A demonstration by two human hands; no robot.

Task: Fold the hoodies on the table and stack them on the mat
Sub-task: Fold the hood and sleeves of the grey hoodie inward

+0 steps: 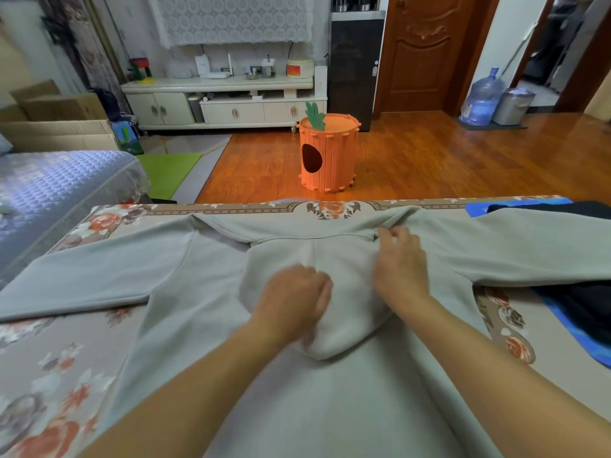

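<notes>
Grey hoodie lies spread flat across the flowered table, sleeves out toward nine and three o'clock, its hood folded down over the back at centre. Left hand rests on the hood, fingers curled down against the cloth. Right hand, at two o'clock from it, pinches the neckline. Blue mat at three o'clock carries a dark garment.
</notes>
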